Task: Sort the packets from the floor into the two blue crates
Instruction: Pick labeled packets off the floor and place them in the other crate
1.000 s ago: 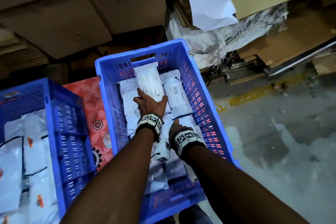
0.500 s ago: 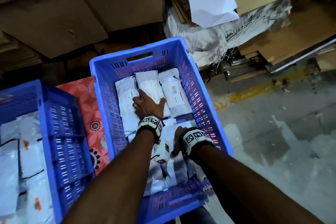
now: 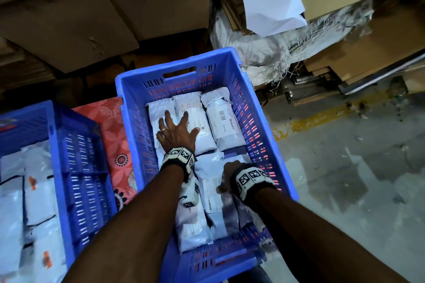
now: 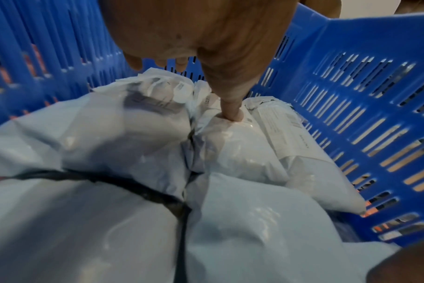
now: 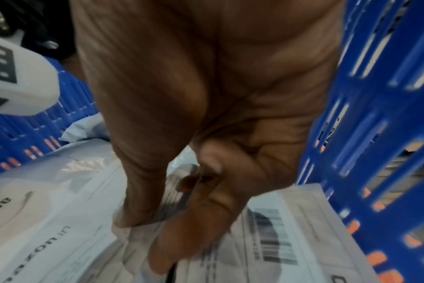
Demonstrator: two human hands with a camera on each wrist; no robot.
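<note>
The centre blue crate (image 3: 128,89) holds several white packets in rows. My left hand (image 3: 178,127) lies flat on the far row with its fingers spread, pressing the left and middle packets (image 3: 190,108). Its thumb (image 4: 231,113) digs into a packet beside the barcode-labelled packet (image 3: 222,122). My right hand (image 3: 227,177) reaches down by the crate's right wall, next to an amazon packet (image 3: 212,193). Its thumb and curled fingers (image 5: 182,229) pinch the crumpled edge of a labelled white packet (image 5: 291,229). The second blue crate (image 3: 57,145), at the left, also holds packets.
A red patterned mat (image 3: 115,135) lies between the crates. Cardboard boxes (image 3: 69,18) stand behind them. A white sack (image 3: 259,53) and flattened cardboard (image 3: 368,48) are at the back right. Bare concrete floor (image 3: 345,179) stretches to the right.
The middle far packet, earlier sticking up towards the crate's far wall, now lies level with its neighbours. My left hand has spread flat over that row. My right hand has shifted slightly nearer.
</note>
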